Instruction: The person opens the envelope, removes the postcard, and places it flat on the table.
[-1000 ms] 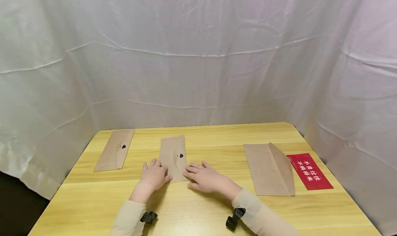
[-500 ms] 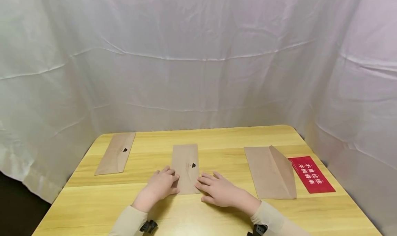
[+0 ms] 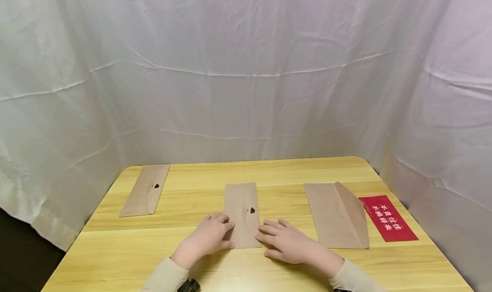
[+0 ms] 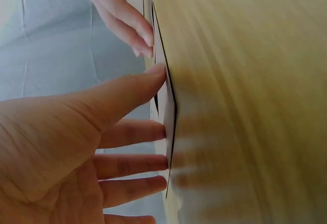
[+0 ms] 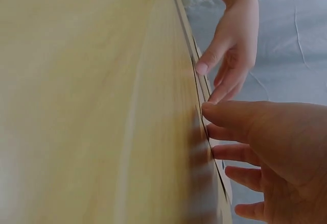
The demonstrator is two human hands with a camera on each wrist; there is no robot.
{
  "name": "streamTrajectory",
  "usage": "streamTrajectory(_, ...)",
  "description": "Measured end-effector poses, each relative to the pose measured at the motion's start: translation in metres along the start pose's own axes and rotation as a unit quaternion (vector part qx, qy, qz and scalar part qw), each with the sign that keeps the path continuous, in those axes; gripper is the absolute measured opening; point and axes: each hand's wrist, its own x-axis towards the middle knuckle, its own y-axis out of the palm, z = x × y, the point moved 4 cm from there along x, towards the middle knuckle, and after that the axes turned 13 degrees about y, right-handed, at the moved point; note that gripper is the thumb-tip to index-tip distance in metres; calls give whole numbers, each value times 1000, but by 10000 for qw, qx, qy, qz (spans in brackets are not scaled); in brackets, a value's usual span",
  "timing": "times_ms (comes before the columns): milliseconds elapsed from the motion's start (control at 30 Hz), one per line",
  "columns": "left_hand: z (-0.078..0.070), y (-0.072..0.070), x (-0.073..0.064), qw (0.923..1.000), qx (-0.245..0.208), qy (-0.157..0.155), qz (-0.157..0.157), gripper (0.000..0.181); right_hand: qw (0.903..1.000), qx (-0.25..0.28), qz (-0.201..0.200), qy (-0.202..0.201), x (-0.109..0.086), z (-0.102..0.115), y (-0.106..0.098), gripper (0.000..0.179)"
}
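A flat brown kraft envelope (image 3: pixel 240 198) lies in mid-table with a small black hat-shaped mark on its folded flap. At its left edge rests my left hand (image 3: pixel 209 236), fingertips and thumb touching the paper. My right hand (image 3: pixel 290 243) is at the opposite edge, its fingers spread and lightly bent against the side. Seen almost edge-on in the left wrist view, the envelope (image 4: pixel 169 101) appears as a thin slab along the straight fingertips. In the right wrist view the right hand's fingers (image 5: pixel 237 153) meet the envelope's edge without curling round it.
A similar brown envelope (image 3: pixel 140 194) with a black mark lies at the far left. To the right is another envelope (image 3: pixel 330 215) with its flap unfolded, beside a red card (image 3: pixel 390 219) with white characters. White curtains (image 3: pixel 246 104) surround the wooden table (image 3: pixel 115 258).
Both hands have slid the middle envelope to the right and a little nearer, keeping beside its edges. It now lies straighter. The other envelopes and the red card have stayed put.
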Motion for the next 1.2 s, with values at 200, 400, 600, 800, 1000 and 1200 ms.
streamTrajectory(200,3,3,-1,9989,-447,156,30,60,9999,96,62,124,-6,-3,-2,51)
streamTrajectory(400,9,8,-3,9979,-626,135,90,60,9999,-38,-68,109,-7,2,-4,47)
streamTrajectory(600,11,11,-4,9958,-845,-54,358,70,9993,-229,-295,-63,-6,6,-5,47)
streamTrajectory(800,11,10,-4,9960,-743,-220,438,77,9980,-403,-414,-254,0,9,-4,49)
streamTrajectory(1000,11,8,-5,9947,-832,-321,519,78,9966,-587,-495,-304,9,14,-3,50)
streamTrajectory(1200,10,8,-6,9938,-907,-318,566,78,9939,-818,-600,-434,22,23,-3,52)
